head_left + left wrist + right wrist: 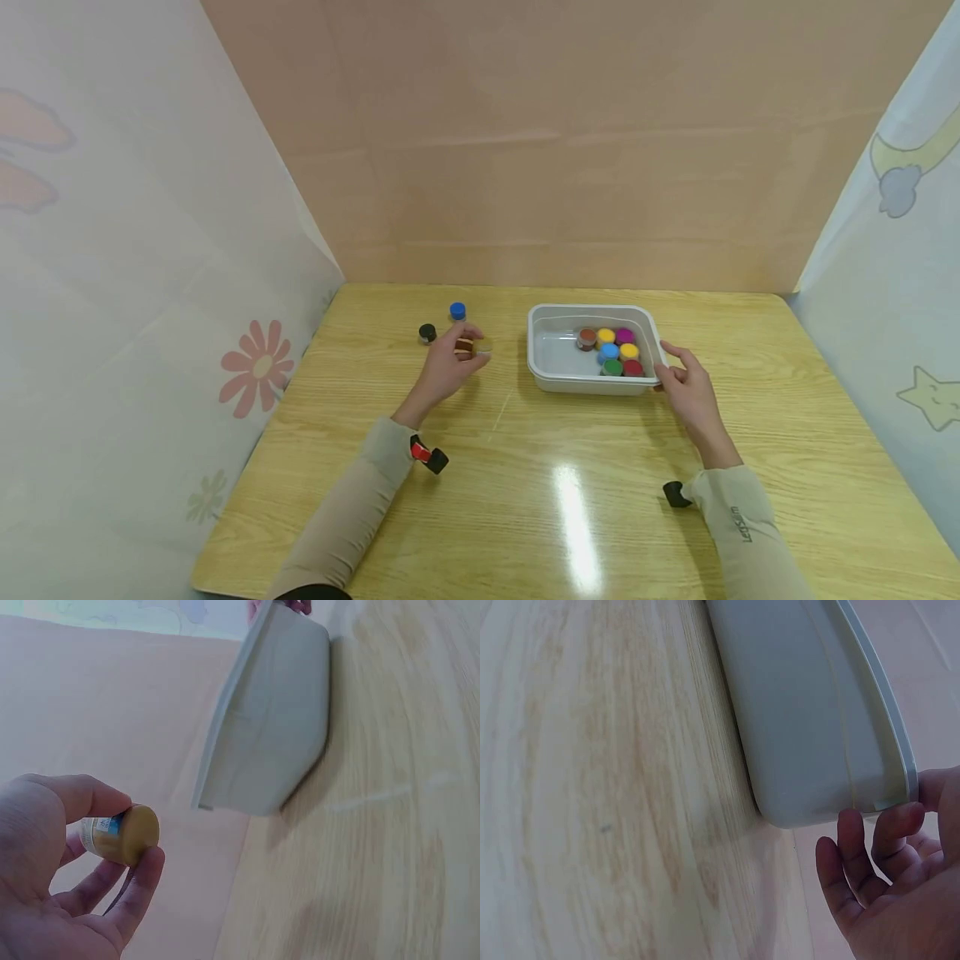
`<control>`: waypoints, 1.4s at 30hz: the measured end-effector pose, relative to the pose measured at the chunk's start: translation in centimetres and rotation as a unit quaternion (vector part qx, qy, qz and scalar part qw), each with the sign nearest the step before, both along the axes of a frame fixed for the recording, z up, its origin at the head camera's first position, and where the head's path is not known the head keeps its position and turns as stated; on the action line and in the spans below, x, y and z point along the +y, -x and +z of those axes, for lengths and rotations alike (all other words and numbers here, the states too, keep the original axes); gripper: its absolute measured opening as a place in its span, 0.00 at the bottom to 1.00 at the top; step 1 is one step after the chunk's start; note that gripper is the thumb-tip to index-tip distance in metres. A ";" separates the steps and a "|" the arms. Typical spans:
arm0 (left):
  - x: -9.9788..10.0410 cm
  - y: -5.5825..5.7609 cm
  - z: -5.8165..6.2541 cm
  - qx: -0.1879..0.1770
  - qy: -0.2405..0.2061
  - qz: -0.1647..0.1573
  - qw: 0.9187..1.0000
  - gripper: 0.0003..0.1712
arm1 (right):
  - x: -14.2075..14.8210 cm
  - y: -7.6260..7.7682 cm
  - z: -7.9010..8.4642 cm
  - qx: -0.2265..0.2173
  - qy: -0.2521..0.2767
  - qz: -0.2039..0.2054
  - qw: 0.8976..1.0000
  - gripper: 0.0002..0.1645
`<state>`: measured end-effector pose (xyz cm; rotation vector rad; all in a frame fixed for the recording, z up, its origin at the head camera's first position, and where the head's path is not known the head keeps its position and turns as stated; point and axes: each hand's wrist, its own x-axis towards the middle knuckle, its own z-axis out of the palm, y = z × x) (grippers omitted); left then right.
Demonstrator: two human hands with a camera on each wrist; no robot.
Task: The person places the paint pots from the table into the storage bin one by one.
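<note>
My left hand (444, 367) pinches a small paint jar (120, 834) with a mustard-yellow cap between thumb and fingers, its side label partly covered. That jar is left of the white plastic tray (555, 385), close over the table. A brown-capped jar (464, 345) shows between the fingers in the head view, mostly hidden by the hand. At the tray's right front corner, my right hand (900, 870) grips the rim, thumb above and fingers beneath. Inside the tray, several paint jars (609, 353) with yellow, purple, blue, green, red and brown caps are grouped toward the right side.
A black-capped jar (427, 333) and a blue-capped jar (457, 311) stand on the wooden table (480, 500) beyond the left hand. A brown paper-like backdrop (570, 167) rises behind the table's far edge. Printed white sheets (150, 250) hang at both sides.
</note>
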<state>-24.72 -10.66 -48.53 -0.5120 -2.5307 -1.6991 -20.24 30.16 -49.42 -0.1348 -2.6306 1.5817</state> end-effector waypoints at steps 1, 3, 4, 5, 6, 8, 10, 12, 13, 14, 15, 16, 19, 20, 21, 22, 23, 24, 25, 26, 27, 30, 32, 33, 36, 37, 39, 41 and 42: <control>0.1 0.0 0.1 -0.001 -0.003 -0.002 1.000 0.20 | 0.0 0.0 0.0 -0.001 0.000 -0.001 1.000 0.34; 0.3 0.0 0.3 -0.002 -0.007 -0.006 1.000 0.21 | 0.0 0.0 0.0 -0.004 0.001 -0.002 1.000 0.34; 0.5 0.0 0.4 -0.003 -0.007 -0.008 1.000 0.21 | -0.1 0.0 0.1 -0.005 0.000 -0.003 1.000 0.34; 0.6 0.0 0.5 -0.003 -0.008 -0.011 1.000 0.21 | -0.1 0.0 0.1 -0.006 0.000 -0.004 1.000 0.34; 0.7 0.0 0.6 -0.004 -0.008 -0.014 1.000 0.22 | -0.1 -0.1 0.1 -0.007 0.000 -0.004 1.000 0.34; 0.9 -0.1 0.7 -0.002 -0.008 -0.019 1.000 0.22 | -0.1 0.0 0.1 -0.009 -0.002 -0.005 1.000 0.34; 1.1 -0.1 0.8 -0.004 -0.004 -0.025 1.000 0.22 | -0.1 0.0 0.1 -0.011 -0.003 -0.005 1.000 0.35; 1.4 -0.1 0.8 -0.006 -0.002 -0.031 1.000 0.21 | -0.1 0.0 0.1 -0.013 -0.003 -0.005 1.000 0.35; 1.6 -0.1 0.9 -0.006 0.002 -0.033 0.999 0.21 | -0.1 0.0 0.1 -0.014 -0.002 -0.004 1.000 0.35; 1.7 -0.1 0.9 -0.005 0.006 -0.036 0.999 0.21 | -0.1 0.1 0.1 -0.014 -0.001 -0.005 1.000 0.35; 1.9 0.0 1.0 -0.003 0.012 -0.039 0.999 0.21 | 0.0 0.1 0.1 -0.014 0.000 -0.004 1.000 0.35; 2.2 0.0 1.0 0.000 0.017 -0.041 0.999 0.21 | 0.0 0.1 0.1 -0.014 0.001 -0.004 1.000 0.35; 3.0 0.2 1.0 0.010 0.029 -0.047 0.998 0.21 | 0.0 0.1 0.1 -0.012 0.002 -0.004 1.000 0.35; 3.2 0.3 1.0 0.012 0.030 -0.050 0.998 0.21 | 0.0 0.1 0.1 -0.012 0.002 -0.004 1.000 0.35; 3.5 0.4 1.0 0.015 0.032 -0.053 0.998 0.21 | 0.0 0.1 0.1 -0.012 0.002 -0.003 1.000 0.35; 3.8 0.5 1.0 0.016 0.030 -0.057 0.998 0.22 | 0.0 0.1 0.1 -0.011 0.001 -0.004 1.000 0.35; 4.1 0.5 1.0 0.016 0.029 -0.061 0.998 0.22 | 0.0 0.1 0.1 -0.011 0.000 -0.003 1.000 0.35; 4.4 0.6 1.0 0.019 0.027 -0.065 0.997 0.22 | 0.0 0.0 0.1 -0.011 0.000 -0.004 1.000 0.35; 4.8 0.7 1.0 0.021 0.026 -0.070 0.997 0.22 | 0.0 0.0 0.1 -0.010 -0.001 -0.003 1.000 0.35; 5.1 0.8 1.0 0.022 0.024 -0.074 0.997 0.22 | -0.1 0.0 0.1 -0.010 -0.002 -0.004 1.000 0.35; 5.4 0.8 1.1 0.023 0.021 -0.078 0.996 0.22 | -0.1 0.0 0.1 -0.009 -0.004 -0.003 1.000 0.35; 6.3 1.0 1.2 0.024 0.016 -0.089 0.996 0.22 | -0.1 -0.1 0.1 -0.009 -0.006 -0.004 1.000 0.35; 6.8 1.2 1.3 0.023 0.017 -0.095 0.995 0.22 | 0.0 -0.1 0.0 -0.011 -0.006 -0.004 1.000 0.35; 7.1 1.3 1.4 0.024 0.018 -0.097 0.995 0.22 | 0.0 -0.1 0.0 -0.012 -0.006 -0.004 1.000 0.35; 7.9 1.6 1.5 0.024 0.026 -0.103 0.994 0.22 | 0.1 0.0 -0.1 -0.013 -0.005 -0.004 1.000 0.35; 8.1 1.7 1.6 0.025 0.028 -0.104 0.994 0.21 | 0.1 0.0 -0.1 -0.012 -0.004 -0.004 1.000 0.35; 8.6 1.9 1.6 0.024 0.030 -0.107 0.994 0.21 | 0.1 0.1 -0.1 -0.011 -0.004 -0.004 1.000 0.35; 9.1 2.1 1.5 0.022 0.031 -0.110 0.993 0.21 | 0.1 0.2 -0.2 -0.010 -0.005 -0.003 1.000 0.35; 9.4 2.2 1.5 0.022 0.033 -0.112 0.993 0.21 | 0.2 0.2 -0.2 -0.009 -0.005 -0.003 1.000 0.34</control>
